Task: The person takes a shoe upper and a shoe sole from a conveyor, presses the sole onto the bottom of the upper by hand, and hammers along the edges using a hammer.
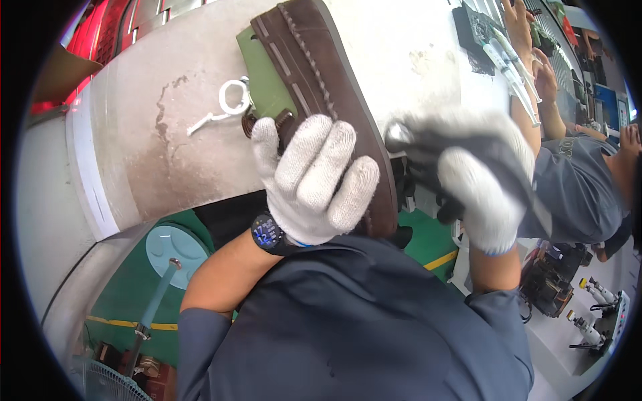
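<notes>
My left hand [317,184], in a white knit glove, lies over the lower part of a dark brown leather shoe [321,50]. Its fingers are bent and spread apart, with all the tips visible. The shoe has a thick braided seam, and a green piece [261,77] shows along its left side. To the right of the shoe, my right hand [481,194], also gloved, is smeared by motion. It is closed around a dark tool [431,147] with a shiny rounded metal end; blur hides the tool's exact kind. A loop of white cord [234,98] lies left of the shoe.
The pale worktop [190,57] is stained. At the upper right are syringe-like tubes [511,70] and another person's hands [545,73]; that person's dark sleeve [575,180] is close to my right hand. A round light-blue stool [175,247] stands on the green floor at lower left.
</notes>
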`<state>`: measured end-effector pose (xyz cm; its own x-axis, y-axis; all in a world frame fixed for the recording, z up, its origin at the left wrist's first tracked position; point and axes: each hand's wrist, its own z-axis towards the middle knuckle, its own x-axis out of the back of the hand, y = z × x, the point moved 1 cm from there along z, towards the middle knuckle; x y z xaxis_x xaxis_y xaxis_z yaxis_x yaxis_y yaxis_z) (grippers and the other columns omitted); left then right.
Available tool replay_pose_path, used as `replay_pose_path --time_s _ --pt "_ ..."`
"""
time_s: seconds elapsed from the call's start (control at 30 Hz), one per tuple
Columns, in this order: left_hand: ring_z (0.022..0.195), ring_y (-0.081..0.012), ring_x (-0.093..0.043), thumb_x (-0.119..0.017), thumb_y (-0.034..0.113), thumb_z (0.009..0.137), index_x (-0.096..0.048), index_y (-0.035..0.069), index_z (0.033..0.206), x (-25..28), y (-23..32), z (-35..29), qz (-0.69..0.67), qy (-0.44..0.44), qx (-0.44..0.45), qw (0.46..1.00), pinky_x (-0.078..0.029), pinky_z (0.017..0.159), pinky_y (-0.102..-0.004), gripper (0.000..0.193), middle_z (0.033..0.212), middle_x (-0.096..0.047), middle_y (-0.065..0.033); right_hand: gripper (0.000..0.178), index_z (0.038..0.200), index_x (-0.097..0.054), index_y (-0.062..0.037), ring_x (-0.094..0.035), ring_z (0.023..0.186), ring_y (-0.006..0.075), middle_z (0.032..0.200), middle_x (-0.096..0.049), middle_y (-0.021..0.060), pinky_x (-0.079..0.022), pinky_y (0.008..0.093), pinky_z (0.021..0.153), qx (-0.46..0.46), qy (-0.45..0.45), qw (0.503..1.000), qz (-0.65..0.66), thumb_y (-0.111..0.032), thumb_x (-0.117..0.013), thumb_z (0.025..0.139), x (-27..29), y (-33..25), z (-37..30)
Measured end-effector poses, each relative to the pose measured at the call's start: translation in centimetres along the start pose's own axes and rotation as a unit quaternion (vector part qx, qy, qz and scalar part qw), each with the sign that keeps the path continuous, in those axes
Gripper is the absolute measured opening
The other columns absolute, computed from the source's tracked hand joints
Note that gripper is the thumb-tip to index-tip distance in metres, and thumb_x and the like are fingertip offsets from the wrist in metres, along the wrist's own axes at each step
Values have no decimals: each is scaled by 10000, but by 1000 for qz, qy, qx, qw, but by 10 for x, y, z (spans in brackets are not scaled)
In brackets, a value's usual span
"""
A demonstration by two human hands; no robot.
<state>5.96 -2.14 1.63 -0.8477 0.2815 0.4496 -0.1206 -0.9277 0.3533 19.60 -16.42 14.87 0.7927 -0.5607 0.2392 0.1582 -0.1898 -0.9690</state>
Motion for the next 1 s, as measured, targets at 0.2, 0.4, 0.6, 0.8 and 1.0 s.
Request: replay_pose_path --time_s 0.2,0.4,0.6,0.8,1.0 --pt "1272 -368 -636 -751 96 892 -589 185 1281 7 3 6 -22 -47 18 999 -223 1287 -729 430 1357 -617 -138 425 1307 -655 75 -741 1222 380 1299 -743 288 -577 476 1071 68 47 995 57 28 -789 907 1 6 -65" --pt "1269 -368 -632 -748 90 903 -585 170 1277 0 4 -2 -18 4 16 1000 -250 1276 -734 416 1334 -634 -148 431 1291 -640 94 -747 1121 406 1241 -722 319 -598 497 984 81 -82 991 -75 -62 -805 924 14 -11 -41" --pt "1266 -368 -631 -733 62 905 -583 157 1283 9 4 6 -16 -40 7 999 -267 1275 -728 417 1329 -630 -159 299 1161 -658 152 -718 816 290 980 -713 239 -599 439 748 15 -233 971 -48 -31 -694 927 14 -44 12" --pt "1314 -367 -607 -730 49 896 -585 152 1317 2 -1 -2 -17 -6 5 1000 -261 1286 -712 458 1377 -603 -156 393 1184 -716 91 -784 957 285 1115 -797 210 -624 385 901 0 -68 991 -115 -137 -729 864 19 -40 23" --pt "1251 -359 -622 -741 57 863 -571 131 1276 2 0 1 -19 16 8 1000 -251 1287 -727 452 1310 -601 -161 331 1209 -675 111 -787 1053 334 1133 -775 247 -621 412 959 20 87 996 -25 -121 -612 983 -2 -29 44"
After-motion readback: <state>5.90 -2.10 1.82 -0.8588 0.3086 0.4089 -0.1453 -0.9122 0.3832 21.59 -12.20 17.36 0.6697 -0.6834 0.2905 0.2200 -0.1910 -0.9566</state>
